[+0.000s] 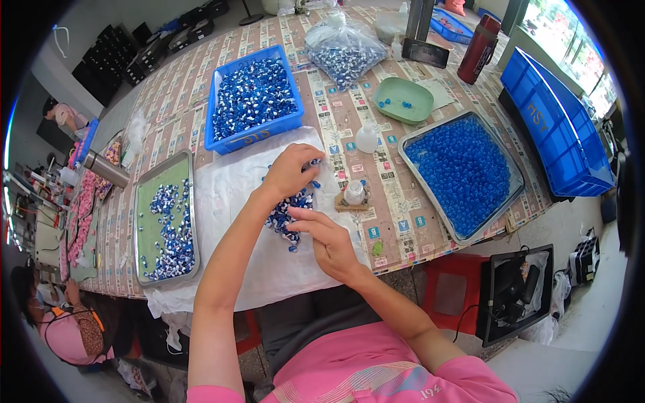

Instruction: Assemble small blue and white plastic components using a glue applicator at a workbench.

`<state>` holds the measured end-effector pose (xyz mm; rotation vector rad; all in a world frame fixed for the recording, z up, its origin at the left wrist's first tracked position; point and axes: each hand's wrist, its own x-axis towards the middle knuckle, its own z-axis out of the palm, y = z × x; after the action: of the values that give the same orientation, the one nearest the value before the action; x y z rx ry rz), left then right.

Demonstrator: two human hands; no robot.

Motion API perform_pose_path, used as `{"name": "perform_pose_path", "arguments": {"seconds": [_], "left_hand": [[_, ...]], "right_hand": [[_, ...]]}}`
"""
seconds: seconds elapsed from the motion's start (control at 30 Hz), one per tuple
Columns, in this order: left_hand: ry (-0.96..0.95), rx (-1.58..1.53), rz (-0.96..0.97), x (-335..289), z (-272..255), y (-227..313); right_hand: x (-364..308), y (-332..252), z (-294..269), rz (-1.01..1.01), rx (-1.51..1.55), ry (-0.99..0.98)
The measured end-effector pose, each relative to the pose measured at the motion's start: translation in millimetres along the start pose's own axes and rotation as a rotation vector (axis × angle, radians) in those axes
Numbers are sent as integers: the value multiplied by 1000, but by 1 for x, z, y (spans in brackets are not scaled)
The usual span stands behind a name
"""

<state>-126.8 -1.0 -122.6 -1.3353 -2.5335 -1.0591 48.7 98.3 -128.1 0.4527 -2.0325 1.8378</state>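
Note:
A pile of small blue-and-white beads point(299, 199) lies on a white cloth point(232, 195) in front of me. At the far side of the pile, my left hand point(290, 172) arches over the cloth, its thumb and forefinger apart with a few beads showing in the gap. My right hand point(330, 247) reaches in from the near right, fingers stretched loosely along the pile's edge. I see nothing gripped in it. Just right of the pile, a small clear jar point(354, 193) stands on a little brown pad point(344, 205).
Left is a metal tray point(193, 235) of blue-and-white beads; beyond, a blue crate point(295, 119) of them. On the right lie a tray point(463, 236) of blue beads, a green dish point(420, 101) and a blue bin point(557, 127). A bead bag point(342, 50) and red flask point(478, 50) stand farther back.

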Motion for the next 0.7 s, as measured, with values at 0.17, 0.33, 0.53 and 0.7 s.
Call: {"name": "perform_pose_path", "arguments": {"seconds": [0.17,0.33,0.53,0.7], "left_hand": [[-98,55,-67,-2,-6,7],[-70,-40,-35,-24,-7,5],[-49,35,37,-45,-7,23],[56,26,92,-75,-26,26]], "right_hand": [[-3,10,-4,-47,-18,-51],[-3,12,2,-76,-37,-47],[-7,9,12,-98,-56,-53],[-14,-2,14,-120,-58,-37]]}}
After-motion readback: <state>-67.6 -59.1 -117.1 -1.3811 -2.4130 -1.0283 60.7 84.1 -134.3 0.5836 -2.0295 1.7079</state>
